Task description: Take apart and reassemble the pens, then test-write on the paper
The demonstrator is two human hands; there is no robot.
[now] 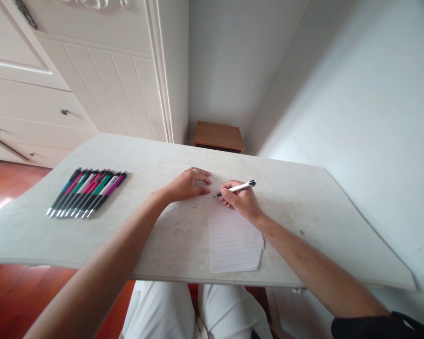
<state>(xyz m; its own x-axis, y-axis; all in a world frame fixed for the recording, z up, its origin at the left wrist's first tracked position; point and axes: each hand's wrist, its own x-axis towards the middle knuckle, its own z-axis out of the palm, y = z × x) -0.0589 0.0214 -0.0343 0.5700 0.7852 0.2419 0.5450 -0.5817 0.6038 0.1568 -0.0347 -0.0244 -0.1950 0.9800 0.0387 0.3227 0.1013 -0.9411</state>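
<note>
A white pen point(243, 186) with a black tip and black clip is pinched in my right hand point(242, 201). Its tip points left and down, at the top of a lined sheet of paper point(233, 242) with a torn right edge. My right hand rests on the upper part of that sheet. My left hand point(189, 184), a ring on one finger, lies on the table with its fingers stretched toward the paper's upper left corner. Farther left, a row of several colored pens point(86, 193) lies side by side, slanted, their silver tips toward me.
The white table point(297, 202) has scuffs and a small dark mark to the right. Beyond its far edge stand a white cabinet point(127, 84) and a small brown wooden stand point(219, 134). A pale wall point(381, 117) runs along the right side.
</note>
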